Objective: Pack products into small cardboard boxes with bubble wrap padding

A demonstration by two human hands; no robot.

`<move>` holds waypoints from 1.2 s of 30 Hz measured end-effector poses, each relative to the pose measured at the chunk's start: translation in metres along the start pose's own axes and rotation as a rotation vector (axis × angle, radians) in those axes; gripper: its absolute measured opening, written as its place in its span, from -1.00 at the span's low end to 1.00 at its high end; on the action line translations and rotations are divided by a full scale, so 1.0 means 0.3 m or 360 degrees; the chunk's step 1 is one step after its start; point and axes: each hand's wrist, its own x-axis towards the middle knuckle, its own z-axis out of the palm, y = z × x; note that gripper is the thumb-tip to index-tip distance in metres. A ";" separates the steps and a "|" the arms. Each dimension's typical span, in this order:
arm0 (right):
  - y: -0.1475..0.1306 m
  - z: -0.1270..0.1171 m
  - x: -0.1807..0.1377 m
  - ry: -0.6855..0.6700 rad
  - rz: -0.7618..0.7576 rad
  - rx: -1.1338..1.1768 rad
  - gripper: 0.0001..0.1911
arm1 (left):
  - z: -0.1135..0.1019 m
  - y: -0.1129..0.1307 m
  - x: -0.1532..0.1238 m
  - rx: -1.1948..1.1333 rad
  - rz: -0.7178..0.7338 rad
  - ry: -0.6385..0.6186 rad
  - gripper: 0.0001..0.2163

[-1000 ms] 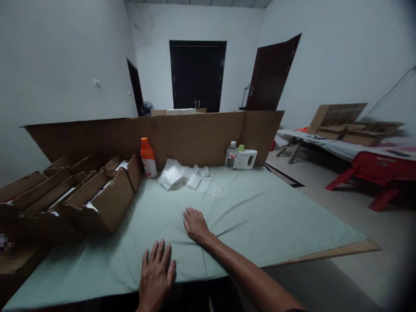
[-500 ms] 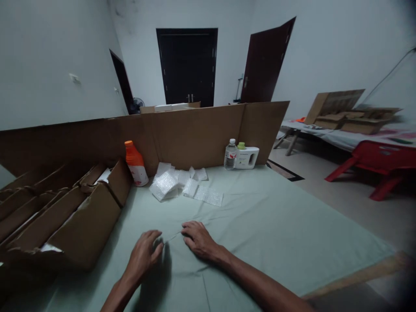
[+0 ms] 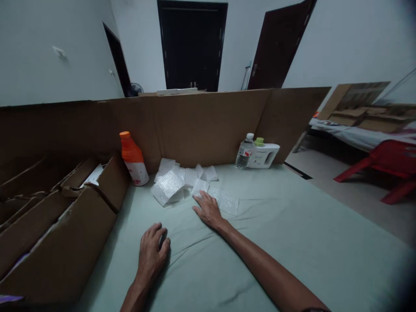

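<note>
My right hand is stretched forward, fingers spread and flat on the pale green cloth, its fingertips touching the near edge of a pile of bubble-wrap pieces. It holds nothing. My left hand rests palm down on the cloth nearer to me, fingers slightly curled and apart, also empty. An orange bottle stands just left of the bubble wrap against the cardboard wall.
Open cardboard boxes line the left side. A clear water bottle and a white jug with a green cap stand at the back right. Beyond the table are a red chair, another table with flattened cardboard and dark doors.
My right hand has reached forward from the middle of the cloth to the bubble wrap. My left hand stayed near me on the cloth. The view has moved closer to the table.
</note>
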 end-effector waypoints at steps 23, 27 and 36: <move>-0.182 -0.089 0.239 0.0342 -0.0473 0.0475 -0.58 | 0.020 0.032 0.009 -0.0088 -0.0106 0.0047 -0.73; -0.058 -0.045 -0.022 0.0160 -0.0333 0.0335 -0.62 | 0.019 0.039 0.010 -0.0069 -0.0130 0.0068 -0.74; -0.077 0.012 -0.185 -0.0056 -0.0302 -0.0124 -0.62 | 0.001 0.012 0.020 -0.0063 -0.0095 -0.0009 -0.72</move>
